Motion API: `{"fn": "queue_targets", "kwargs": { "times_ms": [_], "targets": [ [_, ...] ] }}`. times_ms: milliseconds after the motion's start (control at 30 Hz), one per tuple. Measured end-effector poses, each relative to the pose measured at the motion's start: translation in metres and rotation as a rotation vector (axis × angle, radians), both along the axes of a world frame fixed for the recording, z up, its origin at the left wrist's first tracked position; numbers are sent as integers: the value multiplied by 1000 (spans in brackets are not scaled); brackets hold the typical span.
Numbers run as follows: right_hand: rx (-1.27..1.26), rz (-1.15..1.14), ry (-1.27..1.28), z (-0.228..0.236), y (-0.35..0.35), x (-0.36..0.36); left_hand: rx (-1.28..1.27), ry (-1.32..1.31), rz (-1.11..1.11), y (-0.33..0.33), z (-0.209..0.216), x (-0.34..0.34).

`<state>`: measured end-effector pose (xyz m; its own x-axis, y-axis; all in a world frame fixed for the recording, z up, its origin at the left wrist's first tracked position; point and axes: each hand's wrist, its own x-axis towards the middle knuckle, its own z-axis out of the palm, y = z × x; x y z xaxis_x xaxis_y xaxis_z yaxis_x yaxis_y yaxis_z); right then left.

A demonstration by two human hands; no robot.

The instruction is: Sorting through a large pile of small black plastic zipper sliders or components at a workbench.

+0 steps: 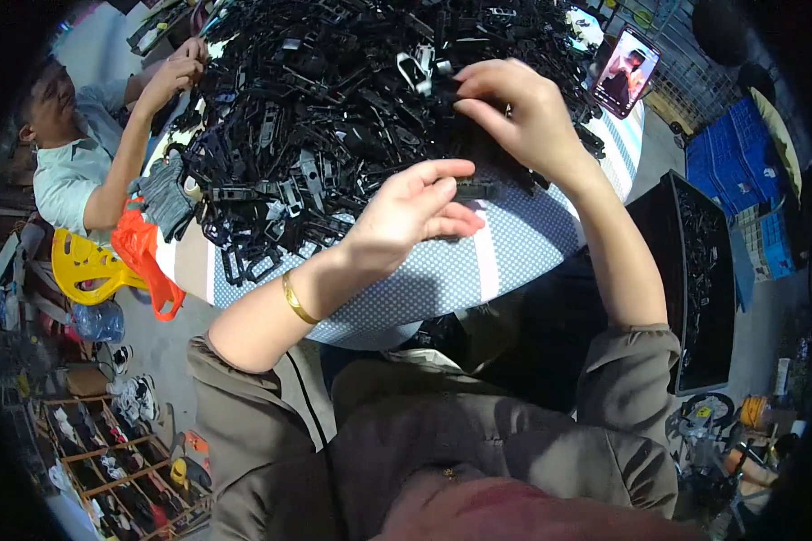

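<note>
A large heap of black plastic clip-like parts (307, 108) covers the table in front of me. My left hand (406, 216) is at the near edge of the heap, its thumb and fingers closed round the end of a small dark elongated plastic part (480, 190). At the right side of the heap, my right hand (523, 113) arches over the parts. Its fingers are curved, with a gap between thumb and index fingertips, and I see nothing plainly gripped there. A pale, shiny part (415, 72) lies just left of those fingertips.
A patterned cloth (424, 279) covers the table. A phone (626, 72) stands at its right edge. A co-worker (86, 153) handles things at the far left, near an orange-red bag (140, 248) and yellow stool (81, 268). A black bin (672, 298) with parts stands right.
</note>
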<state>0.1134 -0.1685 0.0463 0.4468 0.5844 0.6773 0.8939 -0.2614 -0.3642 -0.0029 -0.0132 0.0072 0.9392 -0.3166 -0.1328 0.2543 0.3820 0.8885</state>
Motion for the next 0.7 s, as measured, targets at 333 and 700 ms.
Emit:
{"fn": "queue_targets", "kwargs": {
  "times_ms": [333, 700],
  "targets": [
    [110, 163, 388, -23, -32, -46, -193, 25, 86, 2, -1, 0],
    [30, 246, -81, -26, -35, -47, -63, -53, 145, 0, -4, 1]
  ]
}}
